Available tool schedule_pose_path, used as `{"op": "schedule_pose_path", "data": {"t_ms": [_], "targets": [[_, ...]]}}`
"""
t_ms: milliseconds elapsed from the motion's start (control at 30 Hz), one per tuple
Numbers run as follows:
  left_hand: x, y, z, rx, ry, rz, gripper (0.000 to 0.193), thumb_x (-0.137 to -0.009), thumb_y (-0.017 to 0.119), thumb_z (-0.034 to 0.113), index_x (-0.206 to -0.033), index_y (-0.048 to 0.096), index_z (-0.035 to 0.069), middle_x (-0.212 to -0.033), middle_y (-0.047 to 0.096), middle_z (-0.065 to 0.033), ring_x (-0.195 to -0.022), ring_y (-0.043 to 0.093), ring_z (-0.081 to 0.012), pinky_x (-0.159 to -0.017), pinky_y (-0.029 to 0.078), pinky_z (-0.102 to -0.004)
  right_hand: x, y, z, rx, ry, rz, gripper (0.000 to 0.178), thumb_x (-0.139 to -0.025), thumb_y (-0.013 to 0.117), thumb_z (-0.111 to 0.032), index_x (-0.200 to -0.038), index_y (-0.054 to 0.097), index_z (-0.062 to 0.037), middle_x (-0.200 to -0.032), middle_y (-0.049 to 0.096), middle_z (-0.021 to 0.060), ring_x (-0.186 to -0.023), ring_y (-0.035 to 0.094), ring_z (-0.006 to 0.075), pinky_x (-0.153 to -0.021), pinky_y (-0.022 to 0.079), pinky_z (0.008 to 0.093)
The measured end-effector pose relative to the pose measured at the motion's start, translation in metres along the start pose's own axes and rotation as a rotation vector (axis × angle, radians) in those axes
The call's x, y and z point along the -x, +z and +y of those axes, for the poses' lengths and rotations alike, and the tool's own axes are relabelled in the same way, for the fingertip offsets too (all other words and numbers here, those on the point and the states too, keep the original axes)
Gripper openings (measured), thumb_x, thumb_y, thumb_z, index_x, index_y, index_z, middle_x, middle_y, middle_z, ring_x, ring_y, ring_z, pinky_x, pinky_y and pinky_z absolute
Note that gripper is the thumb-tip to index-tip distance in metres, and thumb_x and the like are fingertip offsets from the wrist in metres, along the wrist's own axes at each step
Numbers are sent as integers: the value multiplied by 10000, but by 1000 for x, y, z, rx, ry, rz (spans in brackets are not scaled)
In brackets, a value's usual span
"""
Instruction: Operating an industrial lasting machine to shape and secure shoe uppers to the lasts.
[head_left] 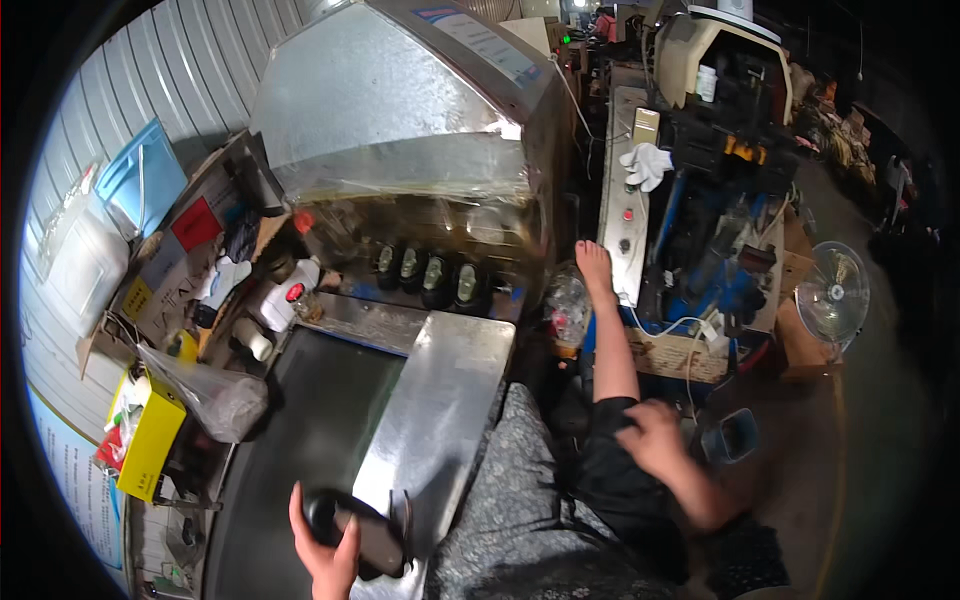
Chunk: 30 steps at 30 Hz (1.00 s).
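Observation:
My left hand [328, 560] grips a black shoe [350, 525] at the lower edge, thumb on the near side and a finger along the outer side. The shoe is over the dark conveyor belt [290, 440], beside a bare metal plate [440, 390]. My right hand [655, 435] is near my knee over black cloth, its fingers smeared by motion, and no held thing can be made out. Farther off, several dark shoes with pale tops [434, 275] stand in a row at the mouth of a metal hood [400, 110].
A yellow box [150, 435] and a clear plastic bag [220, 395] crowd the left side. A bare foot [596, 265] rests by a long pale ledge [622, 220] holding a white glove [647, 165]. A fan [836, 290] and a small bin [732, 435] stand at right.

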<state>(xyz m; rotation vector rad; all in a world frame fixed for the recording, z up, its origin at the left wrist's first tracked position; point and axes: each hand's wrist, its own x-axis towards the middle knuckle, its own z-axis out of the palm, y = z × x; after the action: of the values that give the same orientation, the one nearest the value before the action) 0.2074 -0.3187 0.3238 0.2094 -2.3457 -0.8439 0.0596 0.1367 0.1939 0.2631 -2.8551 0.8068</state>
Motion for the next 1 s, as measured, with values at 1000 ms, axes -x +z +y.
{"op": "schedule_pose_path", "data": {"t_ms": [1000], "targets": [[-7,237,52,1233,-507,-848,825,-734,852,118,-1418,409,-14,-1361,516,-194,-1266,510,-266,-1105,369,-395,-51,83,-54,-1579,457,15,283,-1005,584,-253,-1196,632,-51,-1066,655,-2,-1009,576,89,-889,469,275]]}}
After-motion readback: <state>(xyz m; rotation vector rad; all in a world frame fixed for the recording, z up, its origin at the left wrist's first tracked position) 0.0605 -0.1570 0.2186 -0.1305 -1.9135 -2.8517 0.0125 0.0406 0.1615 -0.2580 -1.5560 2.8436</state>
